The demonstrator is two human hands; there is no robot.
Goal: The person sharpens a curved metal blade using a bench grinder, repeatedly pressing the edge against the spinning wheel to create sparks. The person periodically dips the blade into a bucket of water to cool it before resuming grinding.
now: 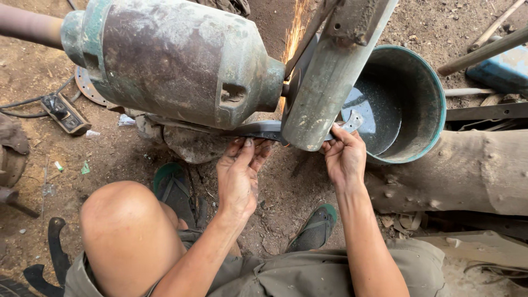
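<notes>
A long dark metal blade (264, 130) lies flat under the wheel guard (324, 82) of a big green bench grinder (176, 60). My left hand (240, 173) presses its fingers up against the blade's middle. My right hand (344, 154) grips the blade's shiny tang end (352, 121) just right of the guard. Orange sparks (294, 33) fly upward from behind the guard, where the grinding wheel is hidden.
A teal-rimmed bucket (423, 137) holding dark water stands right of the grinder. A thick log (467, 170) lies across the right. A power strip (65, 113) with cables sits on the dirt at left. My bent knee (124, 220) and sandalled feet (316, 228) are below.
</notes>
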